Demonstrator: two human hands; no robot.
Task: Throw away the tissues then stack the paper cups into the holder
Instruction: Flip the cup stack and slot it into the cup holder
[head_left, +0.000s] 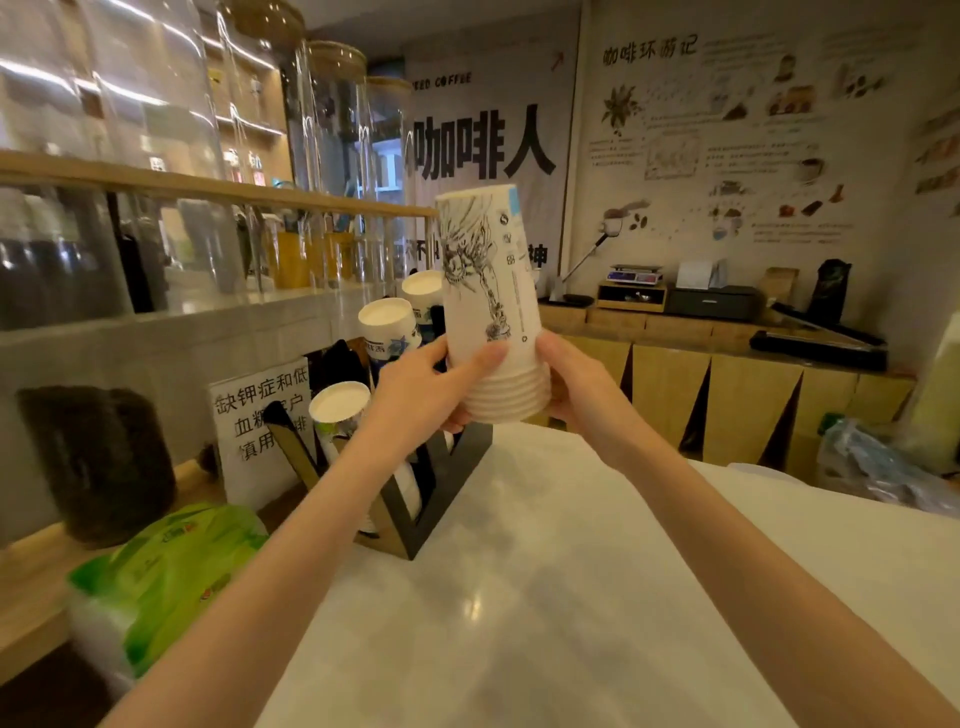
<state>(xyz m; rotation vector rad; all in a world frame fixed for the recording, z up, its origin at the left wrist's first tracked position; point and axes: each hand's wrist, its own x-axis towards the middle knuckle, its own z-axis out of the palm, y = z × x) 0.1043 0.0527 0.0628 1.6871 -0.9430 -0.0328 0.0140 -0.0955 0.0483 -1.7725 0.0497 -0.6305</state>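
A stack of nested white paper cups (491, 291) with black line drawings is held upside down, base upward, in mid air above the white counter. My left hand (431, 384) grips its lower left side and my right hand (571, 384) grips its lower right side, near the several rims. Just below and to the left stands the black angled cup holder (447, 493), with three tilted stacks of cups (387, 322) lying in its slots. No loose tissues are visible.
A green pack of tissues (171, 577) lies at the left on a wooden ledge. A white sign (262, 410) with black writing stands behind the holder. The white counter (571, 597) stretches in front. Glass jars (332, 156) line the shelf above.
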